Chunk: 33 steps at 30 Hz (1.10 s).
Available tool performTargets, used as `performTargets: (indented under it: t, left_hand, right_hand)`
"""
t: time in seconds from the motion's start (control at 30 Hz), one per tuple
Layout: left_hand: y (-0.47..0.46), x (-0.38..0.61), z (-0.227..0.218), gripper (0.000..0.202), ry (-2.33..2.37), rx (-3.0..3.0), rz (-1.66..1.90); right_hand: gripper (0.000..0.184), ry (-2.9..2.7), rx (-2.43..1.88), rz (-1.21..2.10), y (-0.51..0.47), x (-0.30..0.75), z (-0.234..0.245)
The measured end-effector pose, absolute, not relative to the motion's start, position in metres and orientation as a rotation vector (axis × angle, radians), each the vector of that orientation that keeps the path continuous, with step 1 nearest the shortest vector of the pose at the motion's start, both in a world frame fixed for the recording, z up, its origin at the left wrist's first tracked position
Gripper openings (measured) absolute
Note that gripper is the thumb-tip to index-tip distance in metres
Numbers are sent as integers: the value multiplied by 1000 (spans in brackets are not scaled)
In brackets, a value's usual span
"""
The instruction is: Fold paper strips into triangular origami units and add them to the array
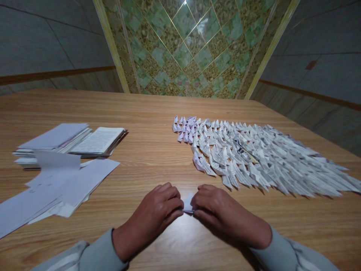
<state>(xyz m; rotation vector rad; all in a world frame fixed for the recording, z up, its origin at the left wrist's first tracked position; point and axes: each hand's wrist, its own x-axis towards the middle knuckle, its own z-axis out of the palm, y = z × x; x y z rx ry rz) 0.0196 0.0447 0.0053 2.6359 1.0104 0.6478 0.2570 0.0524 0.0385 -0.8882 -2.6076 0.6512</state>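
Note:
Between my two hands, low in the middle of the head view, is a small folded piece of white paper [188,203]. My left hand [160,207] pinches its left side with thumb and fingers. The fingers of my right hand [217,209] are closed on its right side. A pointed white part stands up in the gap between the hands, with a thin folded edge below it. The fingers cover both ends of the paper. Beyond my right hand stand many small folded paper boats [237,150] in close rows, mostly printed paper, with several lilac ones at the left end.
Loose white sheets [81,184] lie spread at the left of the wooden table [149,150]. Behind them are a stack of paper [56,136] and a pile of printed pages [97,140]. A green tiled wall [183,49] rises past the table's far edge.

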Motion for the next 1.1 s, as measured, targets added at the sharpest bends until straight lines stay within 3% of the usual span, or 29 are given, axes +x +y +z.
performTargets:
  t: [0.2, 0.67, 0.77, 0.87, 1.1]
  left_hand:
    - [45, 21, 5, 23, 1024, 2599, 703]
    - [43, 23, 8, 20, 1071, 2571, 624]
    - [41, 25, 9, 20, 1095, 2551, 615]
    - [39, 28, 9, 20, 1120, 2527, 622]
    - [39, 32, 6, 17, 1251, 2481, 587]
  right_hand:
    - [9, -2563, -872, 782, 54, 261, 41]
    - [22, -2515, -950, 812, 57, 260, 40]
    - [16, -2512, -933, 824, 57, 260, 40]
    - [6, -2502, -981, 782, 57, 259, 35]
    - [14, -2454, -1214, 601, 57, 253, 21]
